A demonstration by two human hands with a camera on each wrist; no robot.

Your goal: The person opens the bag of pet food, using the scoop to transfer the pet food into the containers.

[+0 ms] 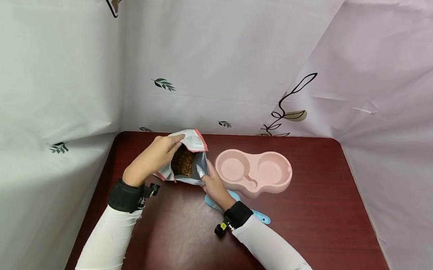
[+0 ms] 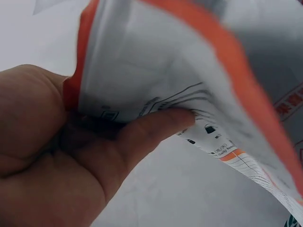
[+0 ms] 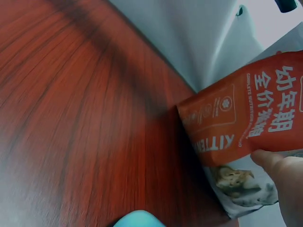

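Observation:
A red-and-white bag of kitten food stands with its mouth spread wide, showing brown kibble and a silver lining. My left hand grips the bag's upper left edge, thumb on the printed side in the left wrist view. With the right hand I hold the bag's right side, thumb at the silver rim. The right wrist view shows the bag's red front with a cat picture below. Under my right wrist lies a light blue scoop, partly hidden by the hand and wrist.
A pink double bowl with two round hollows sits just right of the bag. Everything rests on a dark red wooden table, its back edge against a white patterned cloth that also hangs along both sides.

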